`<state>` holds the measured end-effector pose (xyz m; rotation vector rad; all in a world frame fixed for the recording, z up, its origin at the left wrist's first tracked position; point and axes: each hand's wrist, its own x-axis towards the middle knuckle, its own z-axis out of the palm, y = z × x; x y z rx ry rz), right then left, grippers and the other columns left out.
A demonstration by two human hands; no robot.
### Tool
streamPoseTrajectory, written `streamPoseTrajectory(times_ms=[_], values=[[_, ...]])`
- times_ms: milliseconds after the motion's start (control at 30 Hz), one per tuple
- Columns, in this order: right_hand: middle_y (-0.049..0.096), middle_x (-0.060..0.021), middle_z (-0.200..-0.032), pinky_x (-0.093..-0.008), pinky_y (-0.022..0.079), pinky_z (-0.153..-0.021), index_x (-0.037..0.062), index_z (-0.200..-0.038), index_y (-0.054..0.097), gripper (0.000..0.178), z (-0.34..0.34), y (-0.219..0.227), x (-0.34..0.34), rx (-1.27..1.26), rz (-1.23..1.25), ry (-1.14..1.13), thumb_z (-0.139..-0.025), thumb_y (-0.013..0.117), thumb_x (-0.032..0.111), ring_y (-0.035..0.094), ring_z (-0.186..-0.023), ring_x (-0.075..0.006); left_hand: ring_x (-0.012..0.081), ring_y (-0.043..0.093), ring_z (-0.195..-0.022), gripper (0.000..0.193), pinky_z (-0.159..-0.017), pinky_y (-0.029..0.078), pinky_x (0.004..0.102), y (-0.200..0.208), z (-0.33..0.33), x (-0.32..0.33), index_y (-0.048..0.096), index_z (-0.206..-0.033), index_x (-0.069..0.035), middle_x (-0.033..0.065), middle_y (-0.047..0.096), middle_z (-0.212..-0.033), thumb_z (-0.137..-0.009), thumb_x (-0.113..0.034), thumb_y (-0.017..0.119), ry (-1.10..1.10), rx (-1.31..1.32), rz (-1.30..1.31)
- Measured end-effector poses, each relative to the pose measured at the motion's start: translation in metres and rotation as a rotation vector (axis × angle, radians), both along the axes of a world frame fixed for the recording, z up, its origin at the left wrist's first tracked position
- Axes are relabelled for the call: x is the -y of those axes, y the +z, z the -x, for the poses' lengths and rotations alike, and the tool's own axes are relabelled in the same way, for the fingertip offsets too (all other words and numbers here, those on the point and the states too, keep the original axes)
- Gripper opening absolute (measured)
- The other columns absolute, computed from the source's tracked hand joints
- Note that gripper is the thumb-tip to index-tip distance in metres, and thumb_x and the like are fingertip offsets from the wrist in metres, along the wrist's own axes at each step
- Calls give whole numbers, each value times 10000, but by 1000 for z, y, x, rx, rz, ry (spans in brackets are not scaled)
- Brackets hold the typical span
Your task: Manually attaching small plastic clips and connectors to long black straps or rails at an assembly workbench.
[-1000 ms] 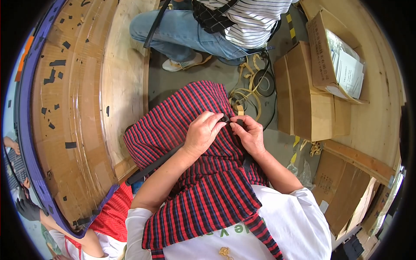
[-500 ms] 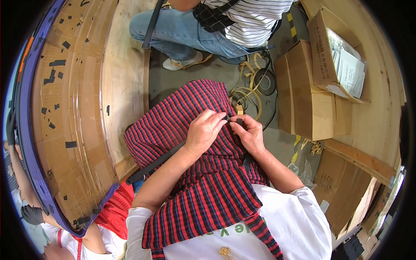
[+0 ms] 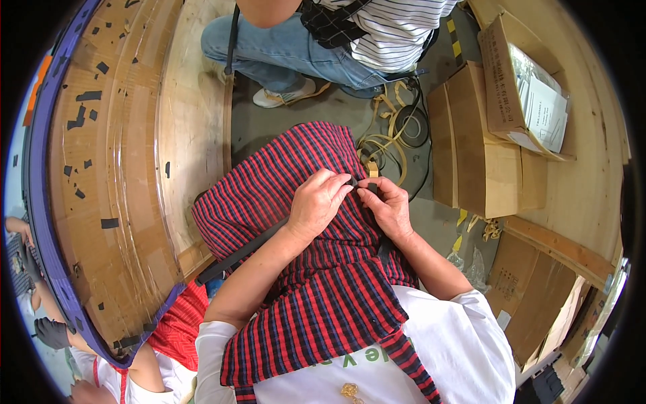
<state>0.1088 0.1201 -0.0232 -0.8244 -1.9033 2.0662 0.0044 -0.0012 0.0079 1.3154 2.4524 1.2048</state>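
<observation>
1 small black piece [image 3: 353, 182] between left hand [image 3: 313, 203], right hand [image 3: 391, 211].

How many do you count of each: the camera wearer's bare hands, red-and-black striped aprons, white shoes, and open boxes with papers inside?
Wearer's hands, left and right: 2
Striped apron: 1
White shoe: 1
Open box with papers: 1
Total, not counting papers: 5

A small black piece [image 3: 353, 181] sits between left hand [image 3: 313, 205] and right hand [image 3: 391, 213].
</observation>
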Motion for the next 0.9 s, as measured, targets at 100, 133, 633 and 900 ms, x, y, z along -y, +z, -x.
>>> streamPoseTrajectory(times_ms=[100, 133, 633, 900], values=[[540, 27, -678, -176, 370, -505, 13, -864, 619, 113, 0, 2, 0, -10, 12, 3, -754, 633, 38, 446, -556, -27, 200, 561, -630, 200, -572, 486, 296, 0, -1, 0, 603, -895, -20, 64, 520, -728, -718, -98, 651, 0, 9, -5], [542, 30, -683, -172, 372, -506, 10, -868, 616, 113, 0, 2, 0, -19, 21, 3, -758, 630, 36, 451, -560, -27, 205, 559, -627, 206, -573, 486, 298, 0, -1, 0, 602, -905, -21, 67, 521, -729, -721, -103, 649, -3, 14, -5], [583, -42, -754, -202, 455, -563, -8, -1030, 566, 231, -38, 110, -19, 63, 306, 559, -803, 544, -43, 549, -646, -78, 216, 623, -803, 345, -712, 508, 291, 39, -38, 6, 531, -1093, -62, 99, 616, -905, -757, 2, 570, -295, 512, -116], [547, -7, -689, -207, 433, -534, 59, -1239, 407, 415, -33, 122, -11, 10, 104, 506, -839, 485, -19, 512, -606, -51, 99, 569, -811, 338, -663, 489, 225, 69, -27, 16, 531, -1064, -11, 105, 499, -1128, -740, 4, 626, -110, 898, -217]])
